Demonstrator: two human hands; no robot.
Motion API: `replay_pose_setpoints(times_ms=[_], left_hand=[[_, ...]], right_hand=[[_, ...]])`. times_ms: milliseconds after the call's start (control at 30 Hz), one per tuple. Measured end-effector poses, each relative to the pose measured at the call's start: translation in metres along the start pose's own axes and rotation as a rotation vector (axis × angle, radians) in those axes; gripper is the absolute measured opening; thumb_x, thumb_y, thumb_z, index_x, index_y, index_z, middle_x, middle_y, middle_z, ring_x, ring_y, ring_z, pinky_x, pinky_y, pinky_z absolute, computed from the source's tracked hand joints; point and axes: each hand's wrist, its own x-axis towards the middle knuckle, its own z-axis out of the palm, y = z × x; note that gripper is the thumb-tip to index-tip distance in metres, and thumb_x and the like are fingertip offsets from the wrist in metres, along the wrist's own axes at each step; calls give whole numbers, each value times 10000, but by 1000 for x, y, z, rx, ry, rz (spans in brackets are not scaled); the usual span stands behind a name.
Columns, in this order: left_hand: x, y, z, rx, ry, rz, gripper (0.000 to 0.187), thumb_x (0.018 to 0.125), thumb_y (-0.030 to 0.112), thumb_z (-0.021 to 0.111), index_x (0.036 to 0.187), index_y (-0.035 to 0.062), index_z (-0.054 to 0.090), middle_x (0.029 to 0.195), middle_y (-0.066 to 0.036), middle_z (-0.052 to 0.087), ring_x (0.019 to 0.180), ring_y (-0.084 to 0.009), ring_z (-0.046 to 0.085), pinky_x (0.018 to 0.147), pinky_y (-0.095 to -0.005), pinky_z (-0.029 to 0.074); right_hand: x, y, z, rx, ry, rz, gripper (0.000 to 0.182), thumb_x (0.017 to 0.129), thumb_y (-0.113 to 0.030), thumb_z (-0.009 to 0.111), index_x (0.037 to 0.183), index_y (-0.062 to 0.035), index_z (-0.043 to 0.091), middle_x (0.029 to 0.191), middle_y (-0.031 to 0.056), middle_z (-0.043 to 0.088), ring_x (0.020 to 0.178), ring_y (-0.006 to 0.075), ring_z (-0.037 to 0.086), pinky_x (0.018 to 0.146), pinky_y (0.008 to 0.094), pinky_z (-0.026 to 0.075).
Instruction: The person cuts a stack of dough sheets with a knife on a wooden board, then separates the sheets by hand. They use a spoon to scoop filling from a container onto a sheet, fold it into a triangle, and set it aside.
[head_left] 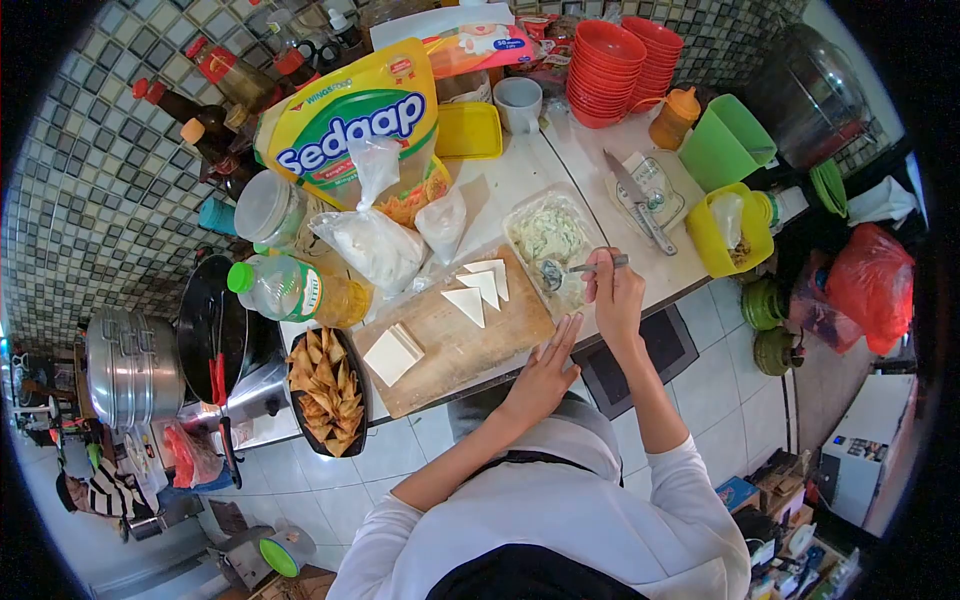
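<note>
My right hand (614, 300) is closed around the handle of a metal spoon (592, 266). The spoon's bowl dips into a clear plastic container (515, 212) that holds a pale, green-flecked filling (548, 235). My left hand (543, 383) lies with its fingers stretched out at the near right corner of the wooden cutting board (455, 350), its fingertips by the container's near end. Several white wrapper triangles (466, 306) lie spread on the board. A stack of folded white wrappers (393, 354) sits at the board's left.
A black tray (362, 420) of browned triangular pastries and an oil bottle (290, 290) stand left. Knotted plastic bags (372, 243) and a Sedaap packet (350, 125) are behind the board. A knife (640, 203), red bowls (603, 75) and a yellow container (728, 228) stand right.
</note>
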Motion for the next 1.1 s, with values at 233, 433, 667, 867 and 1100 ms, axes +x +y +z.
replay_pose_setpoints(times_ms=[233,433,667,867,1100], left_hand=[[0,0,1,6,46,26,173,849,112,531,780,-37,582,1480,-183,127,1378,-337,128,899,-571,430],[0,1,1,-58,0,-39,191,862,160,554,777,-8,587,1483,-148,140,1370,-352,138,950,-606,362],[-2,2,-3,-11,-27,-26,199,871,133,517,796,-39,586,1494,-148,110,1381,-326,124,920,-576,406],[-1,2,-3,-19,9,-16,200,885,136,496,813,-34,575,1496,-141,106,1382,-319,119,928,-575,400],[-1,0,1,-36,82,14,213,880,128,501,754,-32,564,1490,-151,128,1380,-325,122,910,-587,411]], right_hand=[[14,-5,-8,43,-222,60,308,980,-183,384,805,15,541,611,31,513,483,72,474,450,223,388],[9,-2,-15,60,-249,49,323,981,-200,385,792,13,538,614,23,497,499,72,473,452,221,385],[1,3,-20,-20,-169,51,283,947,-186,439,821,24,579,586,71,523,495,156,520,492,293,420],[-12,-5,-17,-14,-186,-130,230,938,-132,445,842,32,573,685,109,560,555,199,560,554,294,451],[-7,-5,-15,103,-133,5,304,978,-189,396,792,11,529,648,37,522,491,85,473,459,221,390]])
